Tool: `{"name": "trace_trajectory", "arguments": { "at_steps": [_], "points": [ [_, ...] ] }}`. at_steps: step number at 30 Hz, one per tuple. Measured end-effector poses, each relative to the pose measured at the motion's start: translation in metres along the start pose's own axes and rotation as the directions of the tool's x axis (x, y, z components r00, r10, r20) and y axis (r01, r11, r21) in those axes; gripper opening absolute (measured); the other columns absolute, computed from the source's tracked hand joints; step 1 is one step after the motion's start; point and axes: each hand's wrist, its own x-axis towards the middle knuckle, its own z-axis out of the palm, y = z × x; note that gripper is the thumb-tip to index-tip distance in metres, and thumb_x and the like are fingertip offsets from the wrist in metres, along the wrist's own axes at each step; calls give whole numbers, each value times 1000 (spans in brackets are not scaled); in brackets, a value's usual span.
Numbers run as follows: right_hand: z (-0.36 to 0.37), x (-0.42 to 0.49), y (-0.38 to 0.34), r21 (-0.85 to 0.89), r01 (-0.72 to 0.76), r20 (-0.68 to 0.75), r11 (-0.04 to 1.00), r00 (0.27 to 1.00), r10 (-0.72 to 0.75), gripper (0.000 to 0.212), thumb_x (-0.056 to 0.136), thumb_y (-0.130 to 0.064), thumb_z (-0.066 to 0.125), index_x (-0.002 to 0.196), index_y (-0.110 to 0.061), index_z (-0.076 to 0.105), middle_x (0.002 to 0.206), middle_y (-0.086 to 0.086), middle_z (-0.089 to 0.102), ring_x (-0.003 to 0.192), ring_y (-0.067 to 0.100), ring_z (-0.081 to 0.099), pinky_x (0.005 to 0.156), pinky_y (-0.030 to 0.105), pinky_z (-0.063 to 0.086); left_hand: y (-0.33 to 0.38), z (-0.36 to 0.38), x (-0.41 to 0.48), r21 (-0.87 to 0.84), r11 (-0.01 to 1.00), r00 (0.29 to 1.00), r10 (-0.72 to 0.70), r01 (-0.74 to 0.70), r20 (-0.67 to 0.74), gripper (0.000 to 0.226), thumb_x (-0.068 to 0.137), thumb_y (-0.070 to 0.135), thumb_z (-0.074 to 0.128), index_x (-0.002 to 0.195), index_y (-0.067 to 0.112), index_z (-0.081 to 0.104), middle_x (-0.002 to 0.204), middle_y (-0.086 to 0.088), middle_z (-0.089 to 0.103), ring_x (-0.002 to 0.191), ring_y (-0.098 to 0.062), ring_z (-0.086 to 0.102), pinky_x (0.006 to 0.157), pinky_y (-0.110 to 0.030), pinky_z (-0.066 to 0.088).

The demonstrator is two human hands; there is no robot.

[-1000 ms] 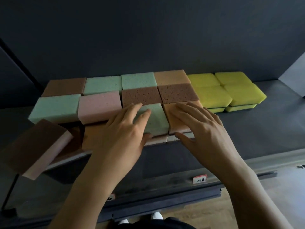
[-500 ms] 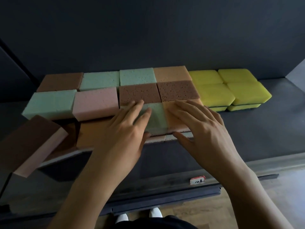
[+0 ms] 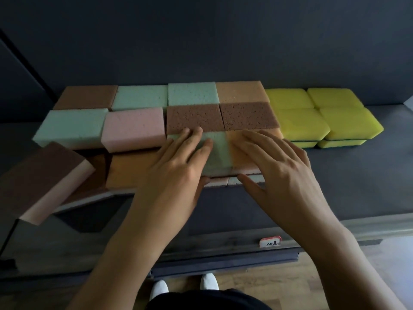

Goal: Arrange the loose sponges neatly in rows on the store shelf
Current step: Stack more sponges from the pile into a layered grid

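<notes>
Both hands are lying flat, fingers straight and slightly spread, the left hand (image 3: pixel 178 166) pressing the green sponge (image 3: pixel 218 153) and the right hand (image 3: pixel 281 168) pressing the adjoining orange sponge (image 3: pixel 243 164) at frame centre, while the bare shelf (image 3: pixel 357 175) is lying open at right.

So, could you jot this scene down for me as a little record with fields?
left hand: flat, fingers straight, on the green sponge
right hand: flat, on the orange sponge next to it
arranged: brown, green, pink and orange sponges in rows behind; yellow sponges stacked at right
out of place: brown-and-pink sponge, tilted at the left front
shelf: dark
price tag: on the front rail
</notes>
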Motion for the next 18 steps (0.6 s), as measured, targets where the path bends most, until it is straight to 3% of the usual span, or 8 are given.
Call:
{"name": "trace_trajectory", "arguments": {
  "at_steps": [3,5,7,12,18],
  "points": [
    [-14,6,-9,27,1,38,1000,999,-2,62,81,-37,73,137,-21,51,141,-2,52,132,20,45,106,43,36,-2,-18,-7,39,999,1000,-13,13,0,65,80,27,73,139,13,51,151,-11,41,137,-27,42,114,-32,18],
    [-22,14,-20,47,-3,21,999,1000,2,60,84,-42,67,137,-20,50,140,0,53,130,24,47,105,42,36,-9,-34,-16,48,998,999,-45,45,-20,64,79,36,68,138,13,53,150,-10,43,134,-27,46,114,-36,24],
    [-25,23,-38,64,24,-13,998,1000,-24,55,89,-45,62,136,-18,51,139,1,54,129,25,48,105,45,39,-21,-48,-28,21,997,996,-78,78,-37,64,81,37,68,137,11,53,148,-11,44,133,-29,46,109,-44,37],
    [-8,45,-97,174,151,15,973,988,-156,53,88,-42,65,136,-21,52,138,-2,54,127,22,49,102,43,44,-61,-79,-66,76,970,972,-224,229,-72,64,80,38,67,136,9,53,145,-10,47,130,-30,48,103,-46,43],
    [17,63,-153,263,253,35,931,962,-271,49,91,-33,64,136,-20,52,138,-2,53,127,20,49,103,42,44,-105,-96,-101,148,914,926,-375,377,-41,79,74,50,64,139,8,48,145,-12,46,129,-30,49,100,-37,35]
  ]
}}
